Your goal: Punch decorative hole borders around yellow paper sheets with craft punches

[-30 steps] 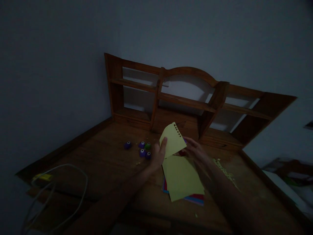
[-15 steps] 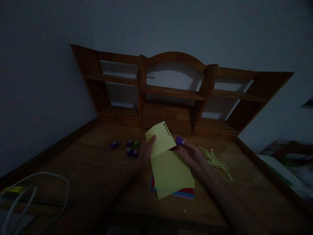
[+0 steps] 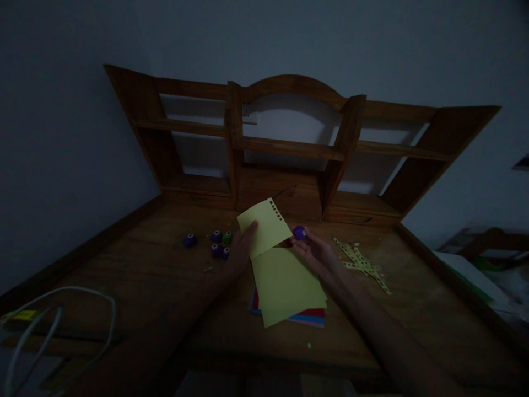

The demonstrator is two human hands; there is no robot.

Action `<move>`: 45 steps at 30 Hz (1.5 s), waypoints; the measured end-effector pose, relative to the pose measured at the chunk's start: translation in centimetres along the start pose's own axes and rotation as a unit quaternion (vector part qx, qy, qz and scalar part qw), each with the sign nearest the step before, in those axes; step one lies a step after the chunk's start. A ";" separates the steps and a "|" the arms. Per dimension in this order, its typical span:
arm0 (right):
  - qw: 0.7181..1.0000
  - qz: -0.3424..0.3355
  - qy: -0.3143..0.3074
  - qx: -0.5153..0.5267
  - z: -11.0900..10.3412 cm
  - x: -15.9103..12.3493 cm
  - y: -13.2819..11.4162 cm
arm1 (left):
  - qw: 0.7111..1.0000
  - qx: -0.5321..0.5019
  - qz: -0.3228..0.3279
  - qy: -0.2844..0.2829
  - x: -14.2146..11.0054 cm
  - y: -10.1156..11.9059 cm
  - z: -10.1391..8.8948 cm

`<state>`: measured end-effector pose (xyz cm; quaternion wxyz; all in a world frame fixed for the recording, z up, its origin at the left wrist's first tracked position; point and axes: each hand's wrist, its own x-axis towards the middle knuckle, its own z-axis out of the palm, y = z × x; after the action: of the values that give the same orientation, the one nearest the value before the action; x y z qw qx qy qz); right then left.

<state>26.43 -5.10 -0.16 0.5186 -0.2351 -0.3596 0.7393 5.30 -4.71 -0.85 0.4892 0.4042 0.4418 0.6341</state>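
Observation:
My left hand [image 3: 242, 245] grips a yellow sheet of paper [image 3: 266, 227], thumb on top; a row of small punched holes runs along its upper right edge. In my right hand [image 3: 316, 249] is a small purple craft punch [image 3: 300, 233], held just beside the sheet's right corner and apart from it. Below the held sheet lie more yellow sheets [image 3: 289, 286], on top of a stack of coloured paper [image 3: 309, 316] with red, blue and pink edges. Left of my left hand stand several purple punches [image 3: 216, 236] and a green punch [image 3: 227, 237].
Perforated yellow paper strips [image 3: 363, 264] lie in a pile at the right of the wooden desk [image 3: 149, 275]. A single purple punch [image 3: 190, 240] stands farther left. A white cable [image 3: 82, 288] loops at the lower left. A wooden shelf unit [image 3: 289, 144] rises at the back.
The punch in my right hand has turned over, so its rounded purple face shows. My left hand keeps its hold on the sheet. The whole view has shifted slightly.

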 end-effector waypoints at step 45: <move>0.996 -0.016 0.078 -0.029 -0.6 0.3 0.6 | 0.999 -0.003 -0.036 -0.015 -0.2 0.6 -0.1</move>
<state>26.38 -4.72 -1.05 0.5499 -0.3011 -0.3430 0.6995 5.06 -4.96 -0.36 0.5196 0.3964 0.4468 0.6109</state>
